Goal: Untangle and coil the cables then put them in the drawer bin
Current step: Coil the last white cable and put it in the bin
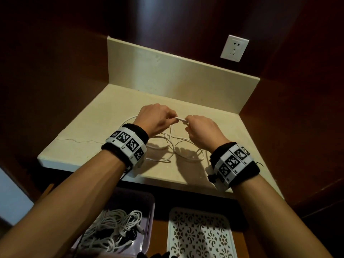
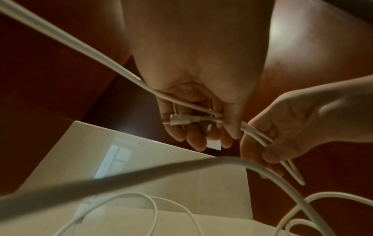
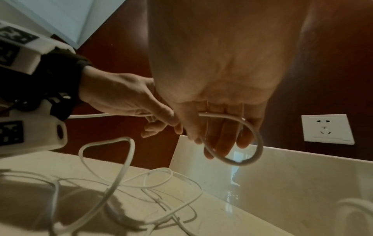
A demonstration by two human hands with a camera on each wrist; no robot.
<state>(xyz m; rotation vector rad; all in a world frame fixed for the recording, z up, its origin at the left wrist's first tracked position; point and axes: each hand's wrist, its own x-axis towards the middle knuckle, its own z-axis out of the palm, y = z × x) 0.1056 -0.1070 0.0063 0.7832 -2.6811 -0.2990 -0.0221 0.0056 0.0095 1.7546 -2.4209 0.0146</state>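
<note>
Over the surface (image 1: 104, 116), seen from your head camera, your left hand (image 1: 156, 118) and right hand (image 1: 202, 130) sit close together, each pinching the same white cable (image 1: 173, 146) near its plug end. The short stretch between your fingertips runs left to right, and the rest of the cable falls in loose, crossing loops onto the surface directly under and just behind your wrists. Below the front edge you have a purple drawer bin (image 1: 149, 211) with a tangled bundle of cables (image 1: 115, 228) in it, and a white patterned tray (image 1: 201, 237) beside it. A wall socket (image 1: 234, 48) sits on the dark panel behind.

From your left wrist, the left hand (image 2: 201, 99) curls its fingers round a plug (image 2: 179, 120) and two strands beside it; these strands run on to the right hand (image 2: 282, 127), which clamps them too.

From your right wrist, the right hand (image 3: 218, 111) holds a short bend of cable (image 3: 250, 143) that hooks down past its fingertips, while the left hand (image 3: 125, 97) grips the strand running left. The slack loops (image 3: 125, 180) lie below both hands, slightly nearer the left. To judge by this, your next wrap draws slack upward from there, so the left hand is better placed to feed it.
</note>
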